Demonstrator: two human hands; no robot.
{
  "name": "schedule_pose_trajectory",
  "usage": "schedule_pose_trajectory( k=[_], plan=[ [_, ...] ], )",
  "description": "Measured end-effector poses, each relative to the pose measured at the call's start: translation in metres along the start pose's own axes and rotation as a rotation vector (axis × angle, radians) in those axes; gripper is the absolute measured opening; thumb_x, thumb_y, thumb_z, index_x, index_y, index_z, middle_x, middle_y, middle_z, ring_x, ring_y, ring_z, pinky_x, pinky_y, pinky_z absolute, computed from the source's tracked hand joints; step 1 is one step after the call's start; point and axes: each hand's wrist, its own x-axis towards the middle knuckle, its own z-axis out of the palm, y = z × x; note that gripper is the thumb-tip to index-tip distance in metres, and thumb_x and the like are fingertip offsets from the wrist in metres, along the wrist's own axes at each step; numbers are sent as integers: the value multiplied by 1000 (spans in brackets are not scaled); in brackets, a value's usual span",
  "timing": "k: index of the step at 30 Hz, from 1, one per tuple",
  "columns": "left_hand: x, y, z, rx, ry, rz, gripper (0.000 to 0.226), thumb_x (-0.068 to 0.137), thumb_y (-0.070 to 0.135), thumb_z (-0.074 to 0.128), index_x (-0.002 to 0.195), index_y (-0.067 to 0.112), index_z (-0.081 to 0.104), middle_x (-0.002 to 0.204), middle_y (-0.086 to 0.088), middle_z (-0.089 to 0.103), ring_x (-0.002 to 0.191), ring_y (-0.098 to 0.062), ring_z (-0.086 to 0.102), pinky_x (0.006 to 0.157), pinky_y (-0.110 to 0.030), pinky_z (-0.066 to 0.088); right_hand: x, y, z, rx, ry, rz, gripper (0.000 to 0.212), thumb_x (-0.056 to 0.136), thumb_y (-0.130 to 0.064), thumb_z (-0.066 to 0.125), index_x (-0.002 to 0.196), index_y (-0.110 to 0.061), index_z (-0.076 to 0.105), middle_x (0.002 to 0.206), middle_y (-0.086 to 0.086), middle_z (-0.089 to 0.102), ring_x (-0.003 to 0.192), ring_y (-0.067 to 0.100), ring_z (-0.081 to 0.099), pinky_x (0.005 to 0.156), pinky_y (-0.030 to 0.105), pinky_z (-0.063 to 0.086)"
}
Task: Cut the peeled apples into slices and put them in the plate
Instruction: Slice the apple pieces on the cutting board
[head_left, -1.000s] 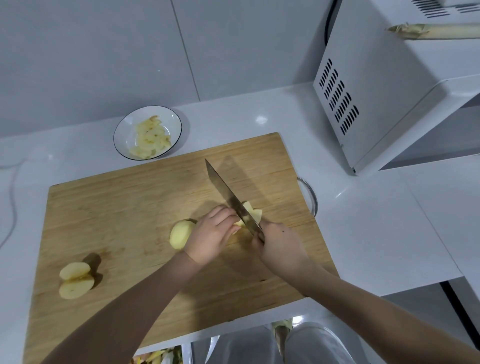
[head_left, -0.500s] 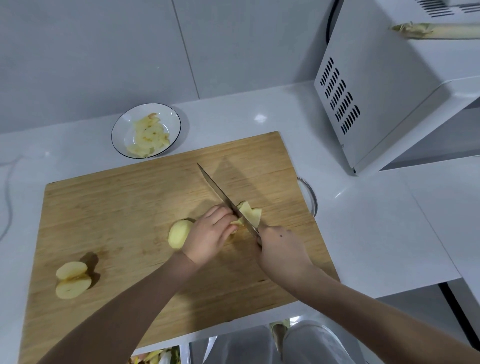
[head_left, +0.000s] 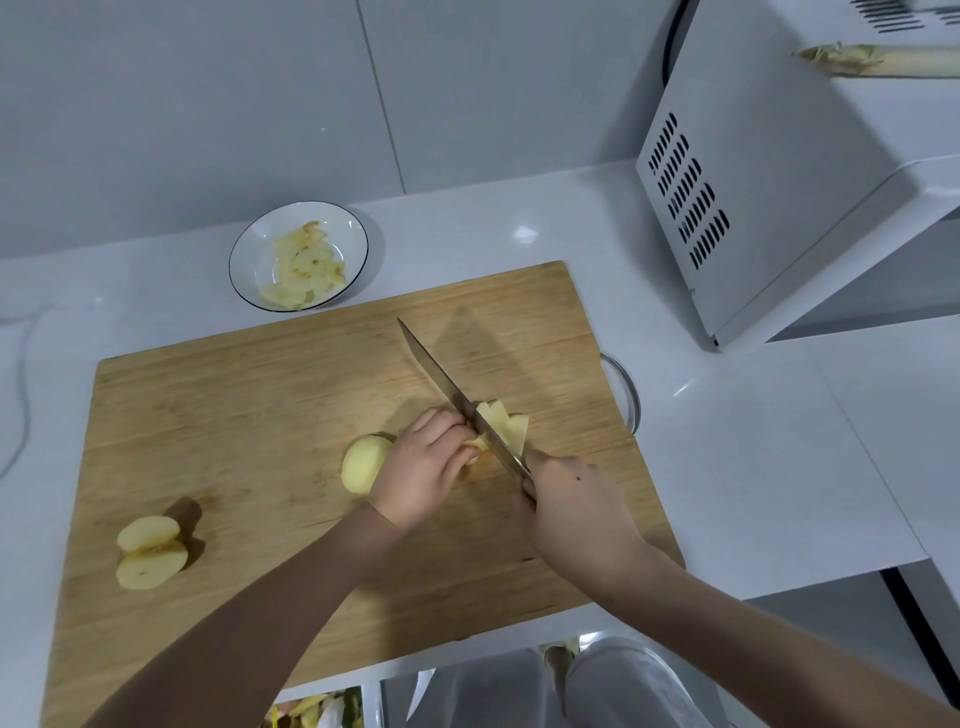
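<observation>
On the wooden cutting board (head_left: 260, 415), my left hand (head_left: 421, 467) grips a peeled apple piece (head_left: 363, 462) with curled fingers. My right hand (head_left: 576, 514) holds the handle of a knife (head_left: 447, 389), whose blade runs down through the apple right beside my left fingertips. Cut slices (head_left: 506, 426) lean together on the far side of the blade. Another peeled apple piece (head_left: 148, 553), split in two, lies at the board's near left. A white plate (head_left: 249, 249) with a dark rim stands behind the board and holds several pale apple slices (head_left: 304, 267).
A white microwave (head_left: 779, 156) stands at the right with a pale stalk (head_left: 883, 60) on top. A metal handle (head_left: 626, 395) sticks out from the board's right edge. A thin cable (head_left: 21, 395) runs along the counter at the far left.
The knife blade has shifted slightly left along the apple toward my left fingers. Both hands stay at the same spot on the board.
</observation>
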Motion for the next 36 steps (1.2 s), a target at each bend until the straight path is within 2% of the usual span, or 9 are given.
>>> schedule_pose_trajectory(
  k=[3, 6, 9, 12, 15, 19, 28, 33, 36],
  plan=[
    [-1, 1, 0, -2, 12, -1, 22, 86, 21, 57, 84, 1, 67, 86, -11, 63, 87, -18, 50, 78, -28, 43, 2, -2, -1, -35, -7, -6, 19, 97, -22, 39, 108, -12, 51, 68, -5, 38, 71, 19, 44, 63, 28, 35],
    [-1, 0, 0, -5, 8, -6, 22, 86, 21, 57, 85, 1, 67, 85, -10, 62, 85, -18, 50, 76, -28, 44, 8, -4, 1, -67, -40, 11, 21, 98, -22, 39, 111, -11, 50, 85, 4, 53, 76, 22, 53, 64, 29, 36],
    [0, 1, 0, 2, -6, -3, 23, 87, 22, 57, 86, 2, 67, 87, -10, 63, 86, -19, 51, 77, -28, 44, 19, -6, 10, -74, -64, 46, 20, 97, -22, 39, 108, -10, 51, 101, 9, 62, 91, 27, 61, 66, 30, 35],
    [-2, 1, -1, -13, 1, -16, 22, 87, 23, 57, 88, 2, 67, 90, -9, 64, 89, -18, 52, 80, -28, 44, 26, -5, 14, -20, -53, 67, 13, 95, -23, 41, 94, -13, 49, 96, 10, 61, 88, 29, 60, 65, 30, 34],
    [-4, 1, -3, -14, -6, -16, 23, 88, 22, 56, 90, 2, 67, 91, -9, 64, 91, -18, 52, 82, -27, 44, 25, 0, 8, 63, -36, 78, 13, 93, -22, 43, 83, -14, 43, 82, 4, 51, 73, 22, 50, 64, 28, 34],
    [-4, -2, -5, -9, -30, 1, 22, 89, 20, 55, 90, 1, 67, 91, -10, 64, 92, -18, 52, 84, -26, 44, 9, 1, 2, 70, 18, 38, 17, 93, -22, 42, 93, -10, 54, 77, 1, 51, 69, 21, 50, 61, 26, 36],
    [-4, -3, -5, -1, -40, -8, 23, 88, 20, 54, 89, 1, 67, 91, -10, 64, 90, -17, 51, 80, -26, 44, 4, -5, 0, -59, -1, 1, 20, 96, -24, 39, 105, -12, 52, 81, 1, 49, 72, 21, 47, 63, 28, 36],
    [-4, -3, -4, -12, -45, -11, 24, 89, 21, 54, 91, 1, 68, 92, -10, 64, 89, -17, 51, 80, -27, 44, 20, -8, 10, -38, -50, 48, 17, 96, -24, 40, 99, -12, 52, 95, 8, 62, 83, 28, 59, 65, 30, 35],
    [-4, -3, -4, -15, -42, -22, 24, 88, 20, 54, 91, 1, 67, 92, -10, 64, 91, -17, 51, 82, -27, 44, 24, -7, 12, 20, -44, 67, 12, 93, -22, 42, 84, -15, 43, 82, 6, 53, 72, 23, 49, 64, 29, 33]
  ],
)
